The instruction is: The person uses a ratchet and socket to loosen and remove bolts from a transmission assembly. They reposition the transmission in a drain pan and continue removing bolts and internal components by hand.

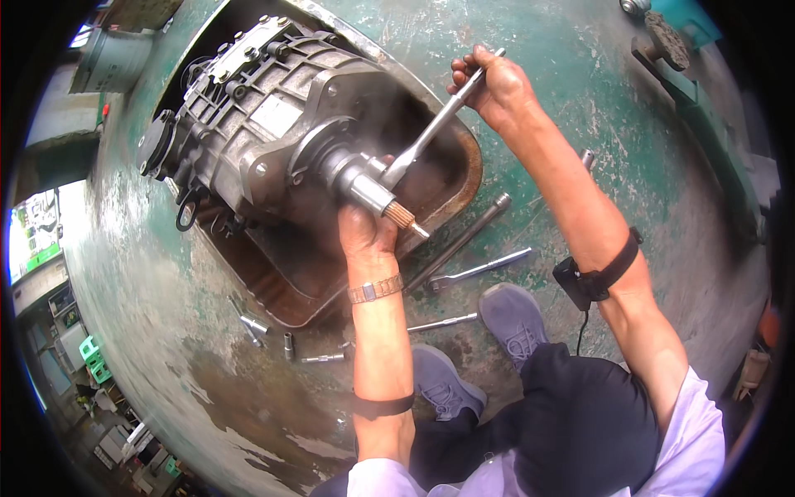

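Note:
A large grey metal gearbox [257, 108] lies in a rusty metal tray [472, 166]. Its splined shaft [401, 215] juts toward me. My right hand [497, 87] is closed round the end of a long chrome ratchet wrench [443, 116], held slantwise over the tray's rim. The ratchet's head sits beside the shaft's collar, against the gearbox's front. Under the shaft, my left hand [367, 232] reaches up with its fingers curled behind it. A fingertip seems to show by the ratchet head; the shaft hides the others and whatever they grip.
On the green, worn floor lie a long bar [468, 236], another ratchet wrench [484, 267], a thin extension bar [443, 322] and several sockets [288, 346]. My shoes [513, 323] are close to these tools. A green metal beam [704, 132] stands at the right, with shelves and bins far left.

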Demonstrator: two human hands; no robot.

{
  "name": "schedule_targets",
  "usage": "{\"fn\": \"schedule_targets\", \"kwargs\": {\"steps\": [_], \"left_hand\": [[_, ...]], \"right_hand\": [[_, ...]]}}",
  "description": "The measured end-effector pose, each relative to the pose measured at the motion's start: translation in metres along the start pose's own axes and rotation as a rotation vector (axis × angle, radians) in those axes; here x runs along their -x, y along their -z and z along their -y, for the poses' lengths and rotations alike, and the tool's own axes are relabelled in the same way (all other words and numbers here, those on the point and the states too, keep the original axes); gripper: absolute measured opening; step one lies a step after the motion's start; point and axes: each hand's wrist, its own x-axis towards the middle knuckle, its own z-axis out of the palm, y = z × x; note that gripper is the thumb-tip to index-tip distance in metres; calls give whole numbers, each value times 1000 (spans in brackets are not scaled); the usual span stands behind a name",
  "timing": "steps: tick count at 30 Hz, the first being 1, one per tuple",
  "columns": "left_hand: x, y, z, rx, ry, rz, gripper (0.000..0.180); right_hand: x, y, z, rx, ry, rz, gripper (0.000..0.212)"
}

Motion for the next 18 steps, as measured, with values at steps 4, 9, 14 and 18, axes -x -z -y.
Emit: {"fn": "schedule_targets", "kwargs": {"steps": [4, 9, 14, 18], "left_hand": [[1, 2, -2, -28, 7, -44, 43], [2, 1, -5, -26, 104, -61, 46], [8, -10, -3, -14, 74, -120, 29], [3, -6, -2, 27, 73, -158, 26]], "right_hand": [[9, -10, -1, 112, 189, 120, 24], [81, -52, 15, 517, 668, 673, 28], [130, -85, -6, 856, 869, 1164, 27], [106, -52, 6, 500, 733, 896, 34]]}}
